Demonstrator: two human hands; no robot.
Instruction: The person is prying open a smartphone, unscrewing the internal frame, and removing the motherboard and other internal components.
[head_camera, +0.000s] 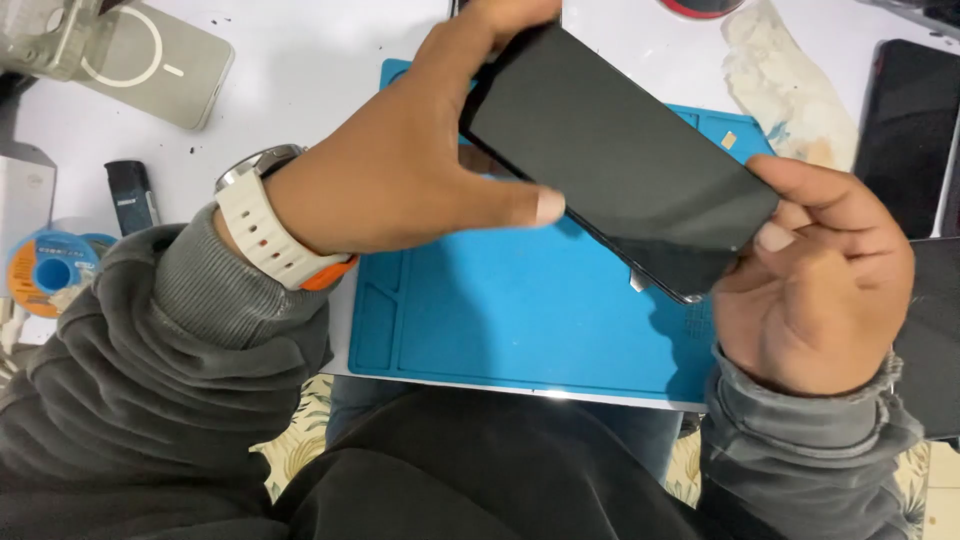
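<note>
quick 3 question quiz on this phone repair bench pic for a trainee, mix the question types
1. True or false: both hands grip the black phone.
2. What lies on the table directly beneath the phone? A) blue work mat B) wooden tray C) newspaper
3. Fill in: the left hand has a white-strapped ____ on its wrist.

Key
1. True: the left hand holds the upper end, the right hand the lower end.
2. A, the blue work mat.
3. Watch.
</note>
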